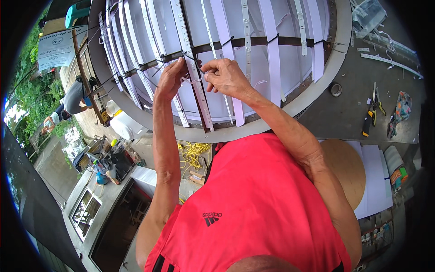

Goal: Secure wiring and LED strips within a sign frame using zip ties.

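Note:
In front of me is a large round frame (pixel 336 54) with a metal rim and a pale inside. Several LED strips (pixel 247 41) and pale lilac bars (pixel 273 59) run across it, tied with black cable ties to a dark crossbar (pixel 253 42). My left hand (pixel 168 80) is at one strip-bearing bar (pixel 195 77), its thumb and fingers pressed together beside the crossbar. Just right of that bar, my right hand (pixel 226 80) is closed in a pinch. A thin whitish wire (pixel 192 81) loops between the hands. What either set of fingertips grips is too small to tell.
On the grey table at right are a tape roll (pixel 335 89), a yellow-black utility knife (pixel 367 121), pliers (pixel 381 108), a patterned cloth (pixel 400 112) and loose LED strips (pixel 390 62). Yellow cord (pixel 192 154) lies on the floor. Another person (pixel 76 99) bends at far left.

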Demonstrator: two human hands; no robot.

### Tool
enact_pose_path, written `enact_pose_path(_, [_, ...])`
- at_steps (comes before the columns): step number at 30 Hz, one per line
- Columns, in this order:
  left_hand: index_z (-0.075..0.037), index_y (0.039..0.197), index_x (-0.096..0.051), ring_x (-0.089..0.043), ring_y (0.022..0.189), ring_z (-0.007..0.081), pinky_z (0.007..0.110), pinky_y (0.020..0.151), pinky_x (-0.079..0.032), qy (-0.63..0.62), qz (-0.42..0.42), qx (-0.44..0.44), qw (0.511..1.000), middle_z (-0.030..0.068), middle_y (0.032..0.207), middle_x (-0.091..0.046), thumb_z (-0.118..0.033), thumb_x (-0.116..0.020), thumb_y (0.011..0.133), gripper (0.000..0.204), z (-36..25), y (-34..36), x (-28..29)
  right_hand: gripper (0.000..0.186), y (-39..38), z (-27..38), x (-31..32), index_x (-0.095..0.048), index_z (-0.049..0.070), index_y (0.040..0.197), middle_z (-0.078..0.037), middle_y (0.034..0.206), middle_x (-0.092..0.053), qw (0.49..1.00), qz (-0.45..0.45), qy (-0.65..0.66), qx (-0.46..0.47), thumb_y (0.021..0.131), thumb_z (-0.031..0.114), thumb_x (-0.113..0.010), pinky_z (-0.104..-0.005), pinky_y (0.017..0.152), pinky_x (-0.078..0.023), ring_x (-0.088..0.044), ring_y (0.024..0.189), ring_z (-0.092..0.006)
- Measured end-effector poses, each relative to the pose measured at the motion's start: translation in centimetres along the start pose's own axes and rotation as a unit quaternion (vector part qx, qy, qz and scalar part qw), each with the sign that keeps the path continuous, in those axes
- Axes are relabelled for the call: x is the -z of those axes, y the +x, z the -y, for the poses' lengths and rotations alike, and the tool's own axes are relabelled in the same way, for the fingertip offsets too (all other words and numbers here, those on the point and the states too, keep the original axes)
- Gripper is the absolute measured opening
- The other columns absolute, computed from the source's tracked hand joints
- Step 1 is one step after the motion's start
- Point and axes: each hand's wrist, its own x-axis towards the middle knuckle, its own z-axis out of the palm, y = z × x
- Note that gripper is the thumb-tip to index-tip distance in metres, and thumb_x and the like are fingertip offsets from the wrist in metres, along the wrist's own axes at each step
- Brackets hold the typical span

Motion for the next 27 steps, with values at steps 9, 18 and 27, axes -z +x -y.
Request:
enact_pose_path(9, [0.0,0.117,-0.064,-0.066,0.094,0.0185,0.033,0.085,-0.049,0.041,0.056,-0.029,0.997,0.0125,0.111,-0.069,-0.039,-0.046,0.102,0.045,0.3,0.1,-0.7,0.03,-0.3,0.4,0.3,-0.062,-0.009,0.114,-0.012,0.08,-0.07,1.0,-0.012,-0.003,-0.014,0.088,0.005,-0.058,-0.025,0.053,-0.055,-0.069,0.064,-0.0146])
enact_pose_path(18, [-0.001,0.124,-0.06,-0.065,0.098,0.0168,0.032,0.083,-0.049,0.039,0.076,-0.032,0.996,0.0107,0.114,-0.068,-0.04,-0.047,0.101,0.047,0.8,0.6,-0.1,0.03,0.1,0.1,-0.1,-0.062,-0.009,0.113,-0.012,0.082,-0.069,1.0,-0.019,0.005,-0.015,0.088,0.005,-0.059,-0.0251,0.053,-0.055,-0.069,0.064,-0.0145])
enact_pose_path(27, [-0.001,0.126,-0.059,-0.061,0.11,0.0226,0.038,0.091,-0.047,-0.08,0.069,0.0,0.994,0.013,0.126,-0.063,-0.048,-0.052,0.096,0.056,0.9,1.5,0.0,0.028,0.1,0.2,-0.2,-0.064,-0.007,0.112,-0.01,0.075,-0.068,1.0,-0.026,-0.015,-0.004,0.088,0.006,-0.058,-0.0244,0.051,-0.054,-0.069,0.062,-0.0143])
